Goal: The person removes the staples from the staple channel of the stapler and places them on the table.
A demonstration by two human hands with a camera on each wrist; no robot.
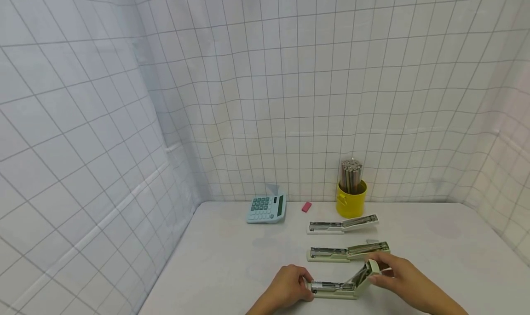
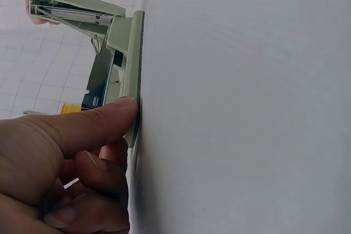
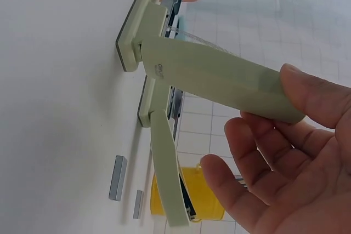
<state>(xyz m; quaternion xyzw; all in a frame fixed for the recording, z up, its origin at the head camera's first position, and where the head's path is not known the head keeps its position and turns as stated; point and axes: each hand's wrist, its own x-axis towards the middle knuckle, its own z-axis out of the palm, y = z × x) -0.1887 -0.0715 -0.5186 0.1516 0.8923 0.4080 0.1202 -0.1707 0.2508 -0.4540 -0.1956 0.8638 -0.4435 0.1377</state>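
Note:
A pale green stapler (image 1: 334, 294) lies nearest the person, its top cover swung up and back so the inside shows. My left hand (image 1: 290, 285) holds the left end of its base, the thumb (image 2: 104, 124) along the base edge in the left wrist view. At the other end, my right hand (image 1: 403, 278) pinches the raised cover (image 3: 219, 78) between thumb and fingertips. A spring stretches between cover and base. Just behind lies a second green stapler (image 1: 329, 258), opened out flat, and beyond it a white stapler (image 1: 325, 231) opened the same way.
Two grey staple strips, the larger staple strip (image 3: 117, 178) among them, lie by the staplers in the right wrist view. Farther back are a light blue calculator (image 1: 265, 210), a pink eraser (image 1: 306, 207) and a yellow cup (image 1: 351, 205) of pencils. Gridded white cloth walls surround the table.

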